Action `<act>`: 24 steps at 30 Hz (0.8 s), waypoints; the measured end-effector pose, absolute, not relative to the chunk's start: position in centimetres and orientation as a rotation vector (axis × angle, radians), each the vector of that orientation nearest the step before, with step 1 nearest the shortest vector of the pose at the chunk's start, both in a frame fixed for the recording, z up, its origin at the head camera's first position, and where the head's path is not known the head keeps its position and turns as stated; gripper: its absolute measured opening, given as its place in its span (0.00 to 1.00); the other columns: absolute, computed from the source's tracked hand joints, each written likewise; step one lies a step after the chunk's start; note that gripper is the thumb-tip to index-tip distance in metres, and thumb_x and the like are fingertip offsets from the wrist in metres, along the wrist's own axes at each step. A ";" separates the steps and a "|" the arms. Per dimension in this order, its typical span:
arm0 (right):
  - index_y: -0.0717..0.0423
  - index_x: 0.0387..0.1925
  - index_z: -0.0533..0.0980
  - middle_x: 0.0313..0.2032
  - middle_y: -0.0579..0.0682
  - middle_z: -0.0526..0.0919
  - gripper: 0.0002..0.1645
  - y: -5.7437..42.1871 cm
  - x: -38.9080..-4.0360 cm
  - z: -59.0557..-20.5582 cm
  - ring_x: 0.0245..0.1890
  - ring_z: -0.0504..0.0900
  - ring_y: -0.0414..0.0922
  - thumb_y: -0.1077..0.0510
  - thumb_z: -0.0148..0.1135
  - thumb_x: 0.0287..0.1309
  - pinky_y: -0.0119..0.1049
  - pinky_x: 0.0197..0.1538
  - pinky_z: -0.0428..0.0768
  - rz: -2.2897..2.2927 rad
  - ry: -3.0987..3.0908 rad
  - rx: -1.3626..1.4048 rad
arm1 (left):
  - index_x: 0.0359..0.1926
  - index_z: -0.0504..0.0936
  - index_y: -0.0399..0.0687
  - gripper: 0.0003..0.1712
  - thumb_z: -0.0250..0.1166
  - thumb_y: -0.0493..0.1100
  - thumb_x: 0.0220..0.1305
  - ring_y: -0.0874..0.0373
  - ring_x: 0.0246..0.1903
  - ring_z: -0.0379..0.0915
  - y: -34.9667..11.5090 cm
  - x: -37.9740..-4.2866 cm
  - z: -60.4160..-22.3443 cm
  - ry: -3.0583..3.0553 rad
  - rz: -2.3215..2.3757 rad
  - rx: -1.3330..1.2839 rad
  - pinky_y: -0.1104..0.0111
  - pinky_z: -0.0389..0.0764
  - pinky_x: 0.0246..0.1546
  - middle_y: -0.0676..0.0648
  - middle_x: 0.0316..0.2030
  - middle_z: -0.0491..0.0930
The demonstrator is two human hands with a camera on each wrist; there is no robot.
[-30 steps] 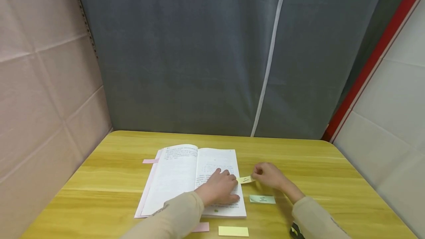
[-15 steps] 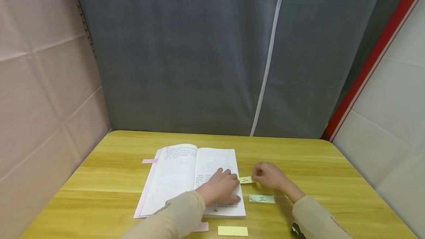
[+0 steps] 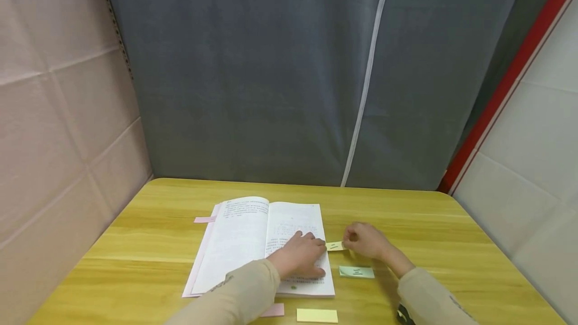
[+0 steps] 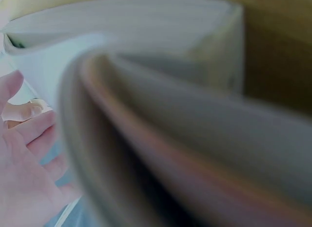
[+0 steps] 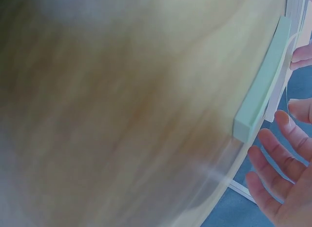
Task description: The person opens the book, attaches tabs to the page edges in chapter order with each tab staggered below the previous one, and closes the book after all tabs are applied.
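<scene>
An open book (image 3: 239,255) with printed pages lies on the wooden table (image 3: 406,214). My left hand (image 3: 301,256) rests on its right page, fingers extended, with fingertips at the page's outer edge. A yellow sticky note (image 3: 335,247) with dark strokes on it sticks out past that edge, its inner end at my left fingertips. Its outer end is pinched between the thumb and finger of my right hand (image 3: 367,240). Just below lies a green sticky-note pad (image 3: 356,272) bearing dark strokes; in the right wrist view this green pad (image 5: 261,85) is beside my right fingers.
A pink tab (image 3: 204,219) juts from the book's left edge. In front of the book lie a yellow pad (image 3: 317,315) and a pink pad (image 3: 273,310), the latter partly behind my left sleeve. A grey curtain (image 3: 271,89) hangs behind the table.
Almost nothing moves. My left fingers have shifted slightly right along the yellow sticky note at the page edge, while my right hand stays at its outer end.
</scene>
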State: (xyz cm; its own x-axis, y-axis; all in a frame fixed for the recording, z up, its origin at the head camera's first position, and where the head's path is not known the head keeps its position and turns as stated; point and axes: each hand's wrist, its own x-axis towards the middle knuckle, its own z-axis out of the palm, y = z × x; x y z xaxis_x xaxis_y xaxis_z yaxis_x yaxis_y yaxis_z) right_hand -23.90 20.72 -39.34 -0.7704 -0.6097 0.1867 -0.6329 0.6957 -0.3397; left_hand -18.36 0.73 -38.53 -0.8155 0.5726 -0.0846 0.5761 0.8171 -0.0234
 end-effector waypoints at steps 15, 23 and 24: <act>0.47 0.20 0.73 0.23 0.38 0.71 0.05 20.6 -23.7 -39.5 0.25 0.69 0.38 0.59 0.59 0.47 0.35 0.29 0.70 0.599 -2.861 0.973 | 0.57 0.69 0.54 0.34 0.56 0.64 0.51 0.58 0.56 0.58 0.3 -18.5 -38.9 2.894 0.000 0.890 0.57 0.59 0.54 0.56 0.58 0.63; 0.49 0.27 0.76 0.31 0.43 0.77 0.04 20.2 -24.0 -39.4 0.36 0.75 0.44 0.59 0.63 0.45 0.41 0.36 0.74 0.663 -2.497 0.905 | 0.61 0.63 0.50 0.41 0.57 0.66 0.49 0.55 0.58 0.54 -1.8 -17.6 -37.6 3.028 -0.043 0.958 0.58 0.60 0.53 0.49 0.61 0.58; 0.50 0.28 0.76 0.32 0.44 0.77 0.05 20.1 -24.0 -39.3 0.36 0.75 0.44 0.59 0.64 0.45 0.41 0.36 0.74 0.645 -2.418 0.935 | 0.61 0.64 0.50 0.41 0.57 0.65 0.50 0.55 0.58 0.55 -2.1 -17.4 -37.4 3.056 -0.058 0.986 0.59 0.61 0.53 0.49 0.60 0.59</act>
State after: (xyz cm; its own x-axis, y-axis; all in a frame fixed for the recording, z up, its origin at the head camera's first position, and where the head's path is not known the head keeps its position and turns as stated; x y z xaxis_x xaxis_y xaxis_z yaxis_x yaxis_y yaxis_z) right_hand -24.03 20.09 -39.30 -0.6601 -0.4898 0.5695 -0.7083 0.6582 -0.2549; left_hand -17.35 -2.14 -37.36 -0.8095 0.5845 0.0557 0.5820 0.8113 -0.0562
